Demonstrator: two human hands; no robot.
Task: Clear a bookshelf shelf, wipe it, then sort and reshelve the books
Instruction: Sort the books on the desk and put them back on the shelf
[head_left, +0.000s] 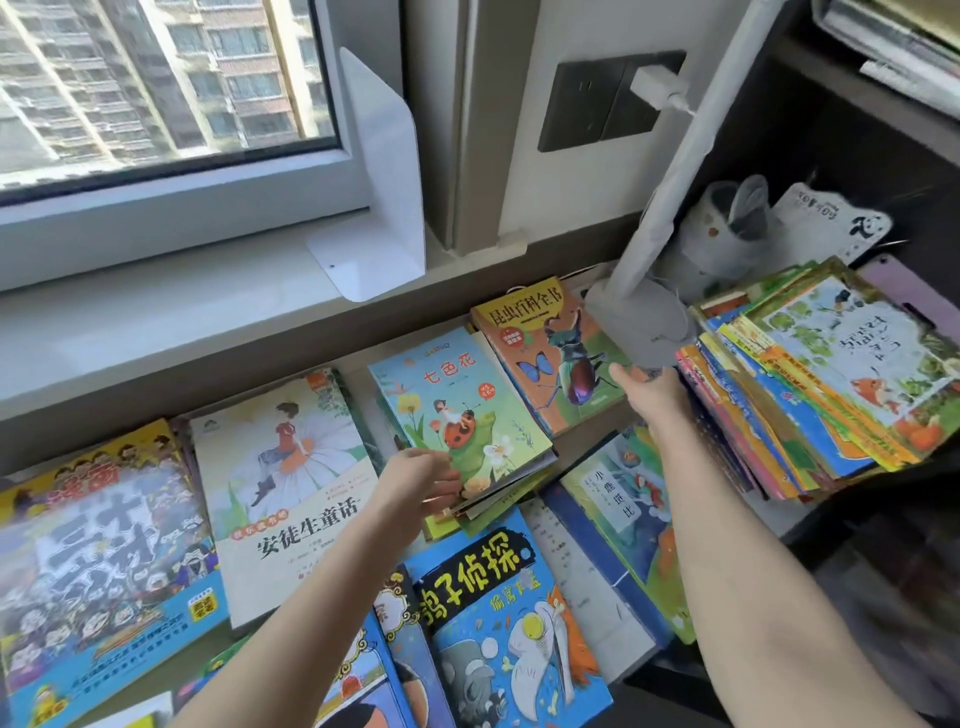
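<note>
One thin, floppy ladybird book (462, 410), pinched at lower corner by left hand (418, 480); safer gripped along spine; right hand (652, 397) finger state unclear.

A white L-shaped metal bookend (387, 208) stands at the pale windowsill's (156, 312) right end, left of a dark wall socket (582, 109) holding a white plug (655, 87).

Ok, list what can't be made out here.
Head view only:
- Right hand: fingertips lost against the tall stack; hold unclear.
- Stack's lower books: only edges show.
- Upper shelf papers: cut by the top edge.
- Bottom books: cut by the bottom edge.
</note>
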